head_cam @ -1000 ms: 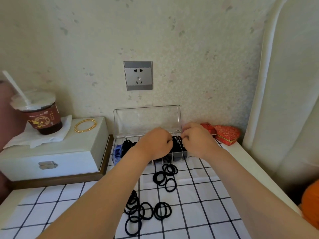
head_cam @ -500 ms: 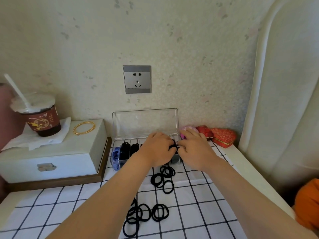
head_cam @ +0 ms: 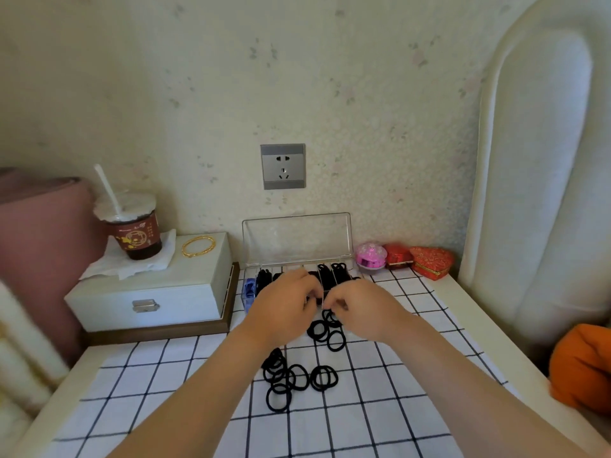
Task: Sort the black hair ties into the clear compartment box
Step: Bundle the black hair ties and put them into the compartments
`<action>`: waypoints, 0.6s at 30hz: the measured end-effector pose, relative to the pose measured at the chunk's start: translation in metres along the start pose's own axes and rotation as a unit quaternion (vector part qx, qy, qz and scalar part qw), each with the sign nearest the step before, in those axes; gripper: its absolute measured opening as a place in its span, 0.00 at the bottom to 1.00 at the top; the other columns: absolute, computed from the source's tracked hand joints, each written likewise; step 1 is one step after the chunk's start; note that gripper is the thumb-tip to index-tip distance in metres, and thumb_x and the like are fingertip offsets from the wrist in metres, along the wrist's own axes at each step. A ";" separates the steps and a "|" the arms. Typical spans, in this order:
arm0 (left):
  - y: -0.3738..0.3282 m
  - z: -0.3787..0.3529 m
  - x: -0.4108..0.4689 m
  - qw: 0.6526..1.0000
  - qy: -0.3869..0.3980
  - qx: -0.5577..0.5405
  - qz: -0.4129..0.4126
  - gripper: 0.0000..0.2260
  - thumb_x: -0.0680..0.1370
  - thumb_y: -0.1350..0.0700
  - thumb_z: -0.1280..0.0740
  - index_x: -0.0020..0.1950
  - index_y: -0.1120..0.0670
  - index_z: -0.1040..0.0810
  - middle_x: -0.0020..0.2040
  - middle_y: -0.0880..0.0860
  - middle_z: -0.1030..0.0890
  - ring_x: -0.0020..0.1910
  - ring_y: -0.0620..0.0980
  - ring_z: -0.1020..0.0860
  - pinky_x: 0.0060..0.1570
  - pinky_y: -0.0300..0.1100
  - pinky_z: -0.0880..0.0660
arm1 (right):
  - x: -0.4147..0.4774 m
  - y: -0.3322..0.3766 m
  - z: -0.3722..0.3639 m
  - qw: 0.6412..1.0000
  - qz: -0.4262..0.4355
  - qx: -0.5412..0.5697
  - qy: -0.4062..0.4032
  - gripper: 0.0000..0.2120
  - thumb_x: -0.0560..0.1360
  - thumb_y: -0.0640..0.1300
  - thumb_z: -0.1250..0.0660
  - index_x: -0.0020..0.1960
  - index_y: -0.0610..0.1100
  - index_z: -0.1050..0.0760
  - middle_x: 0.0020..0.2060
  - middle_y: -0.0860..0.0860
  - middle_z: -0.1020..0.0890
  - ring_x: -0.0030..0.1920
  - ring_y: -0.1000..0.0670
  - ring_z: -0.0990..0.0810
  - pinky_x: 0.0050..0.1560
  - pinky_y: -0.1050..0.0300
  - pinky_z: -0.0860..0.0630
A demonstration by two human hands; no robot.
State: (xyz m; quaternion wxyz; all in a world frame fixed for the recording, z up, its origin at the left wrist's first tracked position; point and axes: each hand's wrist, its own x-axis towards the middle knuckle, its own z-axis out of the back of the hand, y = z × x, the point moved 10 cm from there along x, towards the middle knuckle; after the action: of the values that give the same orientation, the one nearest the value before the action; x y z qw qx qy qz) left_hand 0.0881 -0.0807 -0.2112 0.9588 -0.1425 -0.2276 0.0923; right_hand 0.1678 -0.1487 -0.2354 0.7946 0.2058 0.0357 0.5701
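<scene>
Pulled back to the front of the clear plastic compartment box point(head_cam: 296, 239), your left hand point(head_cam: 284, 307) and right hand point(head_cam: 362, 309) curl, grip untellable, above loose black elastic hair ties point(head_cam: 323, 331), so next pickup likely.

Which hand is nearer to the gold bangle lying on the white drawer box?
Left. The left hand is over the clear compartment box, to the right of the gold bangle and closer to the person. The right hand is beside it, farther right.
</scene>
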 end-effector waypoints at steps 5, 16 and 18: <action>0.021 -0.011 -0.051 0.993 0.094 0.043 0.050 0.11 0.80 0.54 0.38 0.61 0.47 0.23 0.56 0.44 0.25 0.58 0.44 0.28 0.54 0.41 0.26 | -0.013 0.004 -0.039 0.995 -0.039 -0.054 0.072 0.23 0.77 0.42 0.38 0.70 0.55 0.27 0.61 0.48 0.24 0.61 0.45 0.26 0.60 0.48 0.26; 0.052 -0.025 -0.093 0.965 0.198 -0.019 0.168 0.17 0.83 0.48 0.41 0.65 0.54 0.23 0.67 0.51 0.27 0.67 0.49 0.30 0.71 0.47 0.34 | -0.032 0.036 -0.059 0.990 -0.030 0.041 0.133 0.26 0.76 0.31 0.43 0.67 0.52 0.23 0.67 0.54 0.24 0.68 0.52 0.27 0.69 0.57 0.31; 0.052 -0.018 -0.086 0.972 0.174 -0.018 0.157 0.14 0.83 0.51 0.40 0.58 0.56 0.19 0.57 0.52 0.22 0.56 0.49 0.24 0.62 0.46 0.27 | -0.035 0.034 -0.049 0.989 -0.042 0.085 0.114 0.27 0.77 0.30 0.44 0.65 0.54 0.22 0.66 0.58 0.24 0.65 0.55 0.25 0.61 0.64 0.27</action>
State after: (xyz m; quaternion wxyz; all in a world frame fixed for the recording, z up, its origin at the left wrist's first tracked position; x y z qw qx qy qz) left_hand 0.0149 -0.0570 -0.2782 0.9546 -0.2074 -0.0339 0.2112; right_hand 0.1110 -0.1575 -0.2734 0.7883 0.2051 0.1831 0.5504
